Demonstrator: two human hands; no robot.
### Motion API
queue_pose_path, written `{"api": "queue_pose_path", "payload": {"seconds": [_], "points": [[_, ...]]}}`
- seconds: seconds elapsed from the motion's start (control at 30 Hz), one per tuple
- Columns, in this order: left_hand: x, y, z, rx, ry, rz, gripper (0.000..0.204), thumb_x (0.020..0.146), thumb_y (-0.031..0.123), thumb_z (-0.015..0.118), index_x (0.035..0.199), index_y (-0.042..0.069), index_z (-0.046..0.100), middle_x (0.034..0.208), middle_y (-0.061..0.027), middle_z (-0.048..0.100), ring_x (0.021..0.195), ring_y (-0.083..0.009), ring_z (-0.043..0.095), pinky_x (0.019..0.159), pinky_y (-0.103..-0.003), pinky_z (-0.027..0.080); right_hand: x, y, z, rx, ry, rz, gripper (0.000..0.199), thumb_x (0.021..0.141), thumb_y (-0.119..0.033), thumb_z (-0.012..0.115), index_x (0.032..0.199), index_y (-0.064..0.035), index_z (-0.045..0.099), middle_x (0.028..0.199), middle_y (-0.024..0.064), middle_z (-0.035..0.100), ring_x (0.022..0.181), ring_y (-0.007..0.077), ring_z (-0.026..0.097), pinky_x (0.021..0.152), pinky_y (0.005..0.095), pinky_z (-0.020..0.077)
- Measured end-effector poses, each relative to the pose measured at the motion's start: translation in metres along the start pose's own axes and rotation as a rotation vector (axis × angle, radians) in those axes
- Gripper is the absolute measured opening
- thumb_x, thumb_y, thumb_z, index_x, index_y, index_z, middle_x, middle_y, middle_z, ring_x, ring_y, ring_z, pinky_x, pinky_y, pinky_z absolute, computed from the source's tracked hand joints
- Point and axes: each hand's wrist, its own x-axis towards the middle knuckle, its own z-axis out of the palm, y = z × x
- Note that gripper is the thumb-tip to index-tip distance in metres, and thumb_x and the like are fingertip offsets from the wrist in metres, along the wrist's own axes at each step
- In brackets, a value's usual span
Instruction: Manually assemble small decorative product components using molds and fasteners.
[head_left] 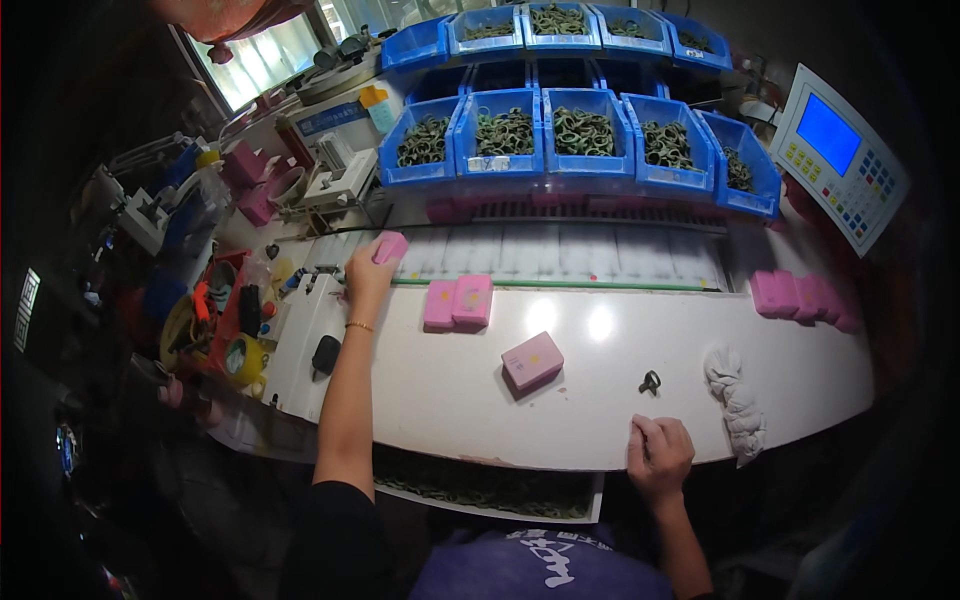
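Two hands in view. Left hand (368, 268) is stretched to upper left of centre, fingers closed around a pink block (390, 246) at the conveyor strip (560, 252). Right hand (658, 456) is curled at the white table (480, 400) near edge, lower right; contents can't be told. Small dark ring (650, 382) lies just above it; pink case (532, 361) sits mid-table.
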Motion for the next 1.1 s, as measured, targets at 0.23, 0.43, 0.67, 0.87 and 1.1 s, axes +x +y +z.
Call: {"api": "queue_pose_path", "payload": {"seconds": [0.23,0.43,0.67,0.87,1.1], "points": [[-0.124,0.073,-0.094,-1.282,-0.351,-0.515,0.05,0.088,0.002,0.062,0.136,-0.011,0.054,0.122,-0.0118,0.066,0.106,-0.0164,0.065,0.092,-0.028,0.052,0.02,-0.026,-0.014,0.319,-0.055,0.133,0.023,0.08,0.005,0.07,0.102,-0.0036,0.069,0.088,0.0105,0.064,0.072,0.0268,0.06,0.064,0.0371,0.0495],[-0.192,0.153,-0.128,-1.399,-0.9,-0.435,0.039,0.087,0.003,0.07,0.124,-0.002,0.06,0.115,-0.0116,0.068,0.1,-0.0144,0.063,0.083,-0.027,0.052,0.07,-0.077,-0.01,0.776,-0.349,-0.031,0.072,0.079,-0.002,0.077,0.144,-0.0061,0.048,0.134,0.0178,0.056,0.119,0.0317,0.056,0.085,0.0365,0.0538],[-0.203,0.182,-0.127,-1.379,-1.074,-0.356,0.033,0.086,0.006,0.072,0.115,0.002,0.059,0.125,-0.0154,0.065,0.112,-0.0188,0.062,0.097,-0.033,0.051,0.061,-0.06,-0.017,0.893,-0.396,0.084,0.055,0.074,0.006,0.074,0.125,-0.0062,0.061,0.109,0.0055,0.063,0.075,0.0095,0.055,0.063,0.0248,0.046],[-0.214,0.191,-0.121,-1.379,-1.023,-0.379,0.038,0.086,0.012,0.072,0.121,0.004,0.059,0.136,-0.015,0.059,0.121,-0.0198,0.058,0.099,-0.033,0.049,0.038,-0.06,-0.011,0.874,-0.202,0.103,0.05,0.072,0.008,0.075,0.118,-0.0053,0.062,0.101,0.0073,0.061,0.069,0.0092,0.054,0.059,0.0231,0.0457],[-0.231,0.198,-0.114,-1.546,-0.953,-0.441,0.036,0.089,0.011,0.072,0.122,0.005,0.06,0.136,-0.0127,0.058,0.119,-0.0182,0.059,0.096,-0.03,0.05,0.023,-0.068,-0.005,0.802,-0.102,0.044,0.056,0.074,0.006,0.084,0.122,-0.0039,0.056,0.104,0.008,0.055,0.085,0.011,0.062,0.06,0.0208,0.0503]]}}
